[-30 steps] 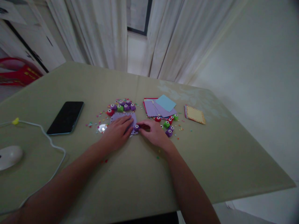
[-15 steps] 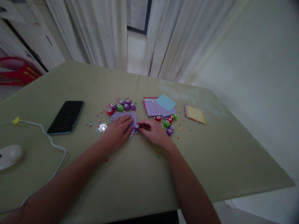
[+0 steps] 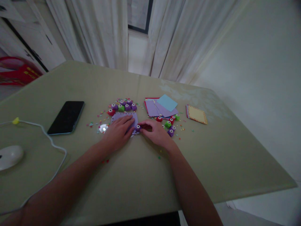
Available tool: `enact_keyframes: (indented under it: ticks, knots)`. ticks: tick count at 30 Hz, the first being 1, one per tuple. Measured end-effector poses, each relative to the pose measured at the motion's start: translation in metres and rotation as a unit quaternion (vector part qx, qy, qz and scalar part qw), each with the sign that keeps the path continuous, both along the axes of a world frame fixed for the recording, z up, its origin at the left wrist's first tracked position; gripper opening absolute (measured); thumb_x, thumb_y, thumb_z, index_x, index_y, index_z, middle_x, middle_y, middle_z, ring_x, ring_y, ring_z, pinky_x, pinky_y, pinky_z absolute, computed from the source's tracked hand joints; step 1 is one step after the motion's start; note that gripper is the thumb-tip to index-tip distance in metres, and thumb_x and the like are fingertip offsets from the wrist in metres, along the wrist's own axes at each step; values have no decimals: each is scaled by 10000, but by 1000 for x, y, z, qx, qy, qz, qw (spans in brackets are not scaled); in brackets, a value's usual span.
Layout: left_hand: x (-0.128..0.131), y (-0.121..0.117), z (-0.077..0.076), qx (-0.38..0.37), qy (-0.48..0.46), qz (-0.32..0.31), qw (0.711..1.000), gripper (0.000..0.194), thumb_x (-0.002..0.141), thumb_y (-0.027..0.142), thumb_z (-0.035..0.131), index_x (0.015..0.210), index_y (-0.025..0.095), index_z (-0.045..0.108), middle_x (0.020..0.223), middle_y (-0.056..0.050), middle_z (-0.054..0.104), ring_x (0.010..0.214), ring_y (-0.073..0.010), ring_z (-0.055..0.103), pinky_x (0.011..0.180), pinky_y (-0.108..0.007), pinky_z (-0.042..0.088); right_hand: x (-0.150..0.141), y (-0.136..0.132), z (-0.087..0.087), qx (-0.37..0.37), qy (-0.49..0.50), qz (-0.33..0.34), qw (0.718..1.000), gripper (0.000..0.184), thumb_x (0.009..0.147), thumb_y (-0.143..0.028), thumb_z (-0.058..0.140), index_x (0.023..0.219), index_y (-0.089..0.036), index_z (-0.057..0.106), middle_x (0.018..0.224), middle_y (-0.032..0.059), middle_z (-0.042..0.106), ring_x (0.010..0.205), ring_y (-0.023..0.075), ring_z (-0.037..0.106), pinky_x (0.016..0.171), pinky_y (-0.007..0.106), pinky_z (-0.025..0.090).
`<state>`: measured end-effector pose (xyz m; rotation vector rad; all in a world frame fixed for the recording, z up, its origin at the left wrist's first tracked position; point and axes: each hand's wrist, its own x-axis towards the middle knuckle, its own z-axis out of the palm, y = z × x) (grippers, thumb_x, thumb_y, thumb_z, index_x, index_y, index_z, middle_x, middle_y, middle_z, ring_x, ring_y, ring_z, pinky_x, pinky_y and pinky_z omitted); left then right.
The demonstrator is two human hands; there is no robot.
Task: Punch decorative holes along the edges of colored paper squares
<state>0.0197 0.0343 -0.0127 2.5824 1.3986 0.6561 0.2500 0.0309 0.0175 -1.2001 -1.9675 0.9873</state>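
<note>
A purple paper card [image 3: 115, 117] with small punched holes along its edges lies in the middle of the table. My left hand [image 3: 119, 128] rests flat on it, fingers stretched out, pressing it to the table. At the card's right edge sits a small purple craft punch [image 3: 138, 128] with an eye-like white button. The thumb and fingers of my right hand [image 3: 154, 132] are closed on this punch. Beyond the card stands a cluster of purple, green and red punches [image 3: 127, 108]. More punches [image 3: 171, 132] stand just right of my right hand.
Coloured paper sheets [image 3: 152, 108] and a stack of edge-punched cards [image 3: 197, 115] lie at the back right. Confetti [image 3: 91, 125] is scattered about. At left are a black-screened tablet or phone [image 3: 67, 117], a white mouse [image 3: 11, 157] and a white cable [image 3: 52, 141].
</note>
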Motion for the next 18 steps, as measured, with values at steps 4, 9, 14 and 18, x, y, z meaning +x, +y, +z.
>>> enact_keyframes:
  ticks: [4,9,14,18]
  knots:
    - [0,0,0,-6,4,0,1000,526,1101,417,407,1466,115,637,1545,-181,615,1413,-352,579,1210,-540,456,0,0,-1,-6,4,3,1000,239,937,-155,736,1167,-184,793,1144,87,809,1031,212,752,976,377,582]
    - [0,0,1,-8,4,1,1000,537,1102,428,404,1468,111,636,1547,-179,612,1412,-351,577,1215,-530,451,0,0,0,-5,7,4,1000,223,938,-160,738,1154,-171,791,1131,92,810,1019,213,756,967,374,584]
    - [1,-1,3,-16,10,2,1000,539,1105,425,399,1475,110,632,1560,-177,601,1427,-345,564,1226,-517,439,0,-1,2,-8,5,5,1000,241,926,-126,731,1157,-171,785,1144,95,807,1022,211,759,985,386,586]
    - [0,-1,3,-19,9,1,1000,533,1104,432,401,1480,131,627,1571,-179,590,1438,-350,554,1229,-537,432,0,-1,1,-20,12,3,1000,253,924,-119,725,1166,-166,783,1150,102,808,1028,212,764,997,397,590]
